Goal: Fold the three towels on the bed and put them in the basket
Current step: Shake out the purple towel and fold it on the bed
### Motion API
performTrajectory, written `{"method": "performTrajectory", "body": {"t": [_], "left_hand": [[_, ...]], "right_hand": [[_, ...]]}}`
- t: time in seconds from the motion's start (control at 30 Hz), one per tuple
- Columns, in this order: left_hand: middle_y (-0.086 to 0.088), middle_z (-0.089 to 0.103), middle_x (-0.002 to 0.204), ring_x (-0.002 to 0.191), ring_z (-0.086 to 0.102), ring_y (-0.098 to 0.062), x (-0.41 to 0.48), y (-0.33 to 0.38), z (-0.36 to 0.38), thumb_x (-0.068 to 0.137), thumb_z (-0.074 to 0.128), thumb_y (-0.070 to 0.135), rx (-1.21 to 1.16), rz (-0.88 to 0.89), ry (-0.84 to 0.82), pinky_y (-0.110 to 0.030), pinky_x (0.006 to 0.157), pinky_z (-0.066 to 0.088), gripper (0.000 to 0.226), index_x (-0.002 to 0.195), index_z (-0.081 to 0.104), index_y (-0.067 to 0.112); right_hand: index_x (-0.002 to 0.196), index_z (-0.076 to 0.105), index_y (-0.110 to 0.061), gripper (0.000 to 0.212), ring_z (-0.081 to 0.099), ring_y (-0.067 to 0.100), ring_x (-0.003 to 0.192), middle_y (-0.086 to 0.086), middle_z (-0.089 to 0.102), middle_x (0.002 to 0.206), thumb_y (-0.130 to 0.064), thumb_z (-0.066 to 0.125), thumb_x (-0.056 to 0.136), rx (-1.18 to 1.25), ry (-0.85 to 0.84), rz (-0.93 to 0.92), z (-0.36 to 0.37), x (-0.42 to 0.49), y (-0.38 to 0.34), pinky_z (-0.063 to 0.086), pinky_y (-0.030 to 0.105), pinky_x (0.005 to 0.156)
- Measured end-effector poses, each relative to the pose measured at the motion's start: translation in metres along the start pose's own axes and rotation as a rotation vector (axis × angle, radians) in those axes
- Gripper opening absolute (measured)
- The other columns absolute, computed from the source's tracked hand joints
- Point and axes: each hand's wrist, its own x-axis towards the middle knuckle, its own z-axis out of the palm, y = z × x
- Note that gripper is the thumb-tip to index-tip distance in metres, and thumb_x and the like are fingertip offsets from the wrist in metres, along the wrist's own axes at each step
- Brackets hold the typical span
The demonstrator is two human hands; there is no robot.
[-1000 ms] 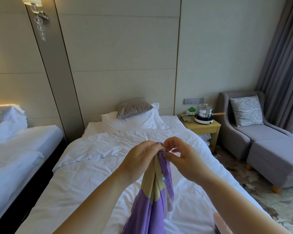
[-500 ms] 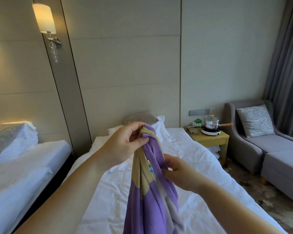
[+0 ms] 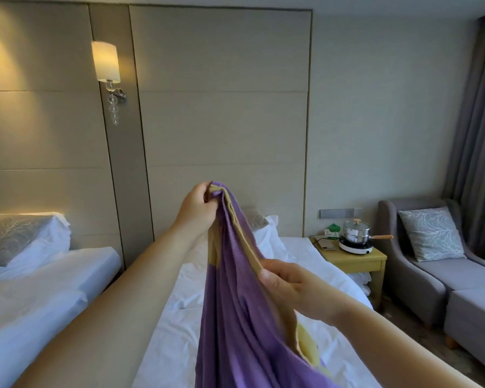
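Note:
A purple towel with tan and yellow patches hangs in the air above the white bed. My left hand is raised high and pinches the towel's top corner. My right hand is lower and to the right, gripping the towel's tan edge partway down. The cloth drapes from both hands down past the bottom of the view. No other towel and no basket are in view.
A second white bed lies to the left across a dark gap. A yellow bedside table with a pot on a small cooker stands to the right, then a grey armchair and footstool. A wall lamp glows above.
My left hand has lifted the towel corner higher. My right hand has slid down the towel's edge, away from the left. The view has tilted upward.

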Motion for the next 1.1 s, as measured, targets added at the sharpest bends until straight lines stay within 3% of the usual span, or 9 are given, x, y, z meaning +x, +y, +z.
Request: {"method": "performTrajectory", "body": {"t": [0.13, 0.3, 0.43, 0.6, 0.7, 0.8, 0.93, 1.0, 1.1], "left_hand": [[-0.004, 0.068, 0.105, 0.102, 0.064, -0.021, 0.002, 0.026, 0.009, 0.092, 0.048, 0.003, -0.250, 0.020, -0.050, -0.032, 0.091, 0.050, 0.028, 0.099, 0.061, 0.026], [-0.005, 0.064, 0.106, 0.100, 0.060, -0.018, 0.010, 0.020, -0.006, 0.092, 0.044, 0.000, -0.254, 0.035, -0.014, -0.038, 0.098, 0.046, 0.030, 0.097, 0.059, 0.026], [0.002, 0.063, 0.094, 0.090, 0.058, -0.014, 0.011, -0.002, -0.009, 0.094, 0.044, -0.001, -0.306, -0.076, 0.074, -0.025, 0.081, 0.047, 0.025, 0.104, 0.056, 0.018], [-0.009, 0.060, 0.105, 0.099, 0.057, -0.021, 0.011, -0.015, 0.002, 0.093, 0.044, -0.004, -0.355, -0.153, 0.080, -0.039, 0.099, 0.044, 0.026, 0.114, 0.055, 0.005], [-0.010, 0.060, 0.105, 0.102, 0.058, -0.023, 0.012, -0.008, 0.012, 0.091, 0.043, -0.005, -0.355, -0.152, 0.102, -0.038, 0.100, 0.044, 0.027, 0.110, 0.056, 0.008], [-0.001, 0.060, 0.090, 0.088, 0.059, -0.017, 0.014, -0.002, 0.018, 0.090, 0.041, -0.004, -0.392, -0.155, 0.126, -0.028, 0.086, 0.048, 0.024, 0.093, 0.056, 0.014], [0.003, 0.056, 0.083, 0.084, 0.054, -0.015, 0.014, -0.016, 0.018, 0.089, 0.041, -0.003, -0.353, -0.146, 0.143, -0.026, 0.081, 0.043, 0.023, 0.089, 0.054, 0.017], [0.001, 0.057, 0.086, 0.087, 0.055, -0.016, 0.008, -0.031, 0.021, 0.089, 0.042, -0.003, -0.349, -0.174, 0.135, -0.027, 0.082, 0.044, 0.023, 0.097, 0.055, 0.014], [-0.003, 0.060, 0.091, 0.092, 0.057, -0.020, -0.004, -0.052, 0.031, 0.090, 0.042, -0.004, -0.346, -0.222, 0.094, -0.032, 0.086, 0.047, 0.024, 0.099, 0.055, 0.015]], "right_hand": [[0.095, 0.062, -0.026, 0.008, 0.061, 0.009, 0.086, -0.007, 0.064, 0.091, -0.029, 0.060, 0.088, -0.034, -0.079, 0.171, 0.003, -0.012, 0.019, 0.050, 0.026, 0.082], [0.100, 0.062, -0.009, 0.021, 0.055, 0.012, 0.085, 0.004, 0.062, 0.092, -0.005, 0.049, 0.084, -0.101, -0.081, 0.413, -0.014, -0.036, 0.054, 0.045, 0.028, 0.083], [0.109, 0.059, -0.003, 0.036, 0.062, 0.027, 0.091, 0.021, 0.063, 0.108, -0.009, 0.045, 0.076, -0.227, -0.037, 0.511, -0.029, -0.043, 0.070, 0.049, 0.046, 0.091], [0.094, 0.060, -0.011, 0.023, 0.049, 0.009, 0.073, -0.004, 0.054, 0.078, -0.022, 0.047, 0.078, -0.155, -0.006, 0.555, -0.013, -0.047, 0.081, 0.040, 0.027, 0.071], [0.099, 0.062, -0.017, 0.019, 0.051, 0.004, 0.083, -0.011, 0.058, 0.088, -0.028, 0.051, 0.088, -0.155, -0.181, 0.488, 0.014, -0.051, 0.087, 0.042, 0.021, 0.080], [0.093, 0.058, -0.028, 0.010, 0.049, 0.008, 0.095, -0.015, 0.053, 0.087, -0.031, 0.049, 0.093, -0.426, -0.314, 0.426, 0.046, -0.064, 0.110, 0.026, 0.025, 0.095], [0.112, 0.056, -0.031, 0.021, 0.051, 0.001, 0.104, -0.017, 0.053, 0.098, -0.031, 0.046, 0.094, -0.522, -0.233, 0.447, 0.076, -0.083, 0.140, 0.009, 0.030, 0.109], [0.101, 0.057, -0.030, 0.016, 0.053, 0.009, 0.100, -0.011, 0.056, 0.100, -0.022, 0.045, 0.093, -0.433, -0.111, 0.477, 0.080, -0.085, 0.148, 0.028, 0.030, 0.102], [0.093, 0.063, -0.025, 0.022, 0.058, 0.007, 0.083, -0.007, 0.065, 0.091, -0.008, 0.049, 0.090, 0.126, 0.083, 0.558, 0.080, -0.083, 0.144, 0.042, 0.018, 0.076]]}}
